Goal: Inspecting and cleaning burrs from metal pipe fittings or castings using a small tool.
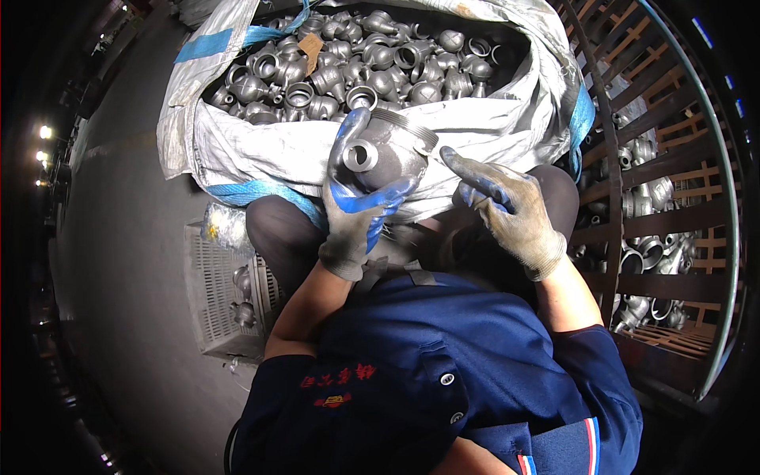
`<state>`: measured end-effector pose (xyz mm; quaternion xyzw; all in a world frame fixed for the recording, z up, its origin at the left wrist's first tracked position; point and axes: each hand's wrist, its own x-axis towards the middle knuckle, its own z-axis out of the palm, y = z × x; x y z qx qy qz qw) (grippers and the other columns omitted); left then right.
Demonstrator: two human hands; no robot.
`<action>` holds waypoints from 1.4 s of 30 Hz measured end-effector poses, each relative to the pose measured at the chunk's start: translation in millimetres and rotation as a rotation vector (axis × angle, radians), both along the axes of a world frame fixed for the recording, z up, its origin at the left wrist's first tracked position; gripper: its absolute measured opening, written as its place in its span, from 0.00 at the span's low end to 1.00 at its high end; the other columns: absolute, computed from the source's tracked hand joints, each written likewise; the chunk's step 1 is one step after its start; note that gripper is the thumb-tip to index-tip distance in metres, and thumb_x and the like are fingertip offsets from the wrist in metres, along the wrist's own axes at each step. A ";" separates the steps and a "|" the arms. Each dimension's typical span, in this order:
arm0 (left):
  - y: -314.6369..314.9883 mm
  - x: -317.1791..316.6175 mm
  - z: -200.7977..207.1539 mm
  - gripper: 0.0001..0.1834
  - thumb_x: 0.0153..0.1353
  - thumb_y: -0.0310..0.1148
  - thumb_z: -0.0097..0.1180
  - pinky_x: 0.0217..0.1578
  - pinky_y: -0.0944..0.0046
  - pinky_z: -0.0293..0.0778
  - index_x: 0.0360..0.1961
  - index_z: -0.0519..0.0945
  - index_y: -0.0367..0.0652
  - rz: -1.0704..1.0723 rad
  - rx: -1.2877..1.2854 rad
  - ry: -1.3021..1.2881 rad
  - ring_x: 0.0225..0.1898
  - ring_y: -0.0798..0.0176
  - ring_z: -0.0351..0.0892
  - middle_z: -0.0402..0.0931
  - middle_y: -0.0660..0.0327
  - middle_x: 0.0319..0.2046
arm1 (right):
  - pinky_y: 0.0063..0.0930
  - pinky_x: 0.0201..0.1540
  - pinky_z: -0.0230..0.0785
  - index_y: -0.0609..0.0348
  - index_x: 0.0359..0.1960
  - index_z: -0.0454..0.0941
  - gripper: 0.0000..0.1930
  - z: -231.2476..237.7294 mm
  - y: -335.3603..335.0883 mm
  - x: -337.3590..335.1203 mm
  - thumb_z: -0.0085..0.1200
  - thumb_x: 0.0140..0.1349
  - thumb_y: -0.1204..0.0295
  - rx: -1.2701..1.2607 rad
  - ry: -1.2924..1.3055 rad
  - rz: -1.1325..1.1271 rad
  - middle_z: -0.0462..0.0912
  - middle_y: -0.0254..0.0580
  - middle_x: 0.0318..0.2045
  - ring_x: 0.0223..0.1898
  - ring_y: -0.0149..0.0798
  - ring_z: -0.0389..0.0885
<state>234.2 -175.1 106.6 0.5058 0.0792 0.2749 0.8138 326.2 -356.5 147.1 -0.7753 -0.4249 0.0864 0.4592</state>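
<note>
A grey cast-metal valve body [393, 154] with a round belly, threaded collars and a small open port is gripped in my left hand [354, 198]. That hand wears a blue-coated work glove; its fingers and thumb wrap the casting from the left and below. My right hand [507, 202], in a worn glove, hovers apart from the casting's right side. Its index finger stretches toward the casting while the other fingers bend loosely, and nothing shows in them. Just beyond, a white woven bulk bag [261, 146] with blue straps holds a heap of similar castings [348, 63].
A piece of brown cardboard [310, 52] lies on the heap. To my left sits a grey plastic crate [218, 293] with a few small castings inside. On the right stands a slatted metal cage [665, 218] holding more castings. My knees flank the bag's near edge.
</note>
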 end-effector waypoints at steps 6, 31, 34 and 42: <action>-2.5 1.8 -2.0 0.30 0.46 0.12 0.57 0.45 0.62 0.78 0.53 0.65 0.34 -0.013 -0.004 -0.036 0.43 0.60 0.77 0.71 0.53 0.44 | 0.35 0.32 0.70 0.49 0.51 0.75 0.21 6.2 2.4 -5.3 0.54 0.53 0.76 -0.015 -0.213 -0.047 0.76 0.45 0.28 0.29 0.48 0.77; -1.9 -2.6 11.9 0.45 0.40 0.15 0.64 0.53 0.63 0.69 0.62 0.57 0.37 -0.063 0.076 0.072 0.52 0.63 0.69 0.67 0.56 0.51 | 0.18 0.29 0.66 0.57 0.52 0.74 0.18 13.2 -6.6 13.5 0.51 0.60 0.69 0.010 0.019 0.146 0.75 0.32 0.23 0.23 0.24 0.68; -2.2 -1.3 12.6 0.45 0.39 0.15 0.64 0.53 0.63 0.69 0.62 0.57 0.37 -0.080 0.035 0.034 0.52 0.64 0.69 0.66 0.56 0.52 | 0.17 0.29 0.66 0.57 0.52 0.75 0.17 12.3 -5.9 7.8 0.51 0.61 0.70 -0.004 0.008 0.067 0.75 0.32 0.24 0.23 0.24 0.69; -5.3 0.2 14.2 0.45 0.40 0.15 0.64 0.52 0.63 0.69 0.62 0.57 0.36 -0.074 0.144 -0.006 0.52 0.63 0.69 0.66 0.55 0.52 | 0.17 0.29 0.67 0.59 0.51 0.75 0.17 8.4 -6.3 10.1 0.50 0.59 0.76 -0.045 0.034 0.063 0.77 0.33 0.24 0.23 0.22 0.70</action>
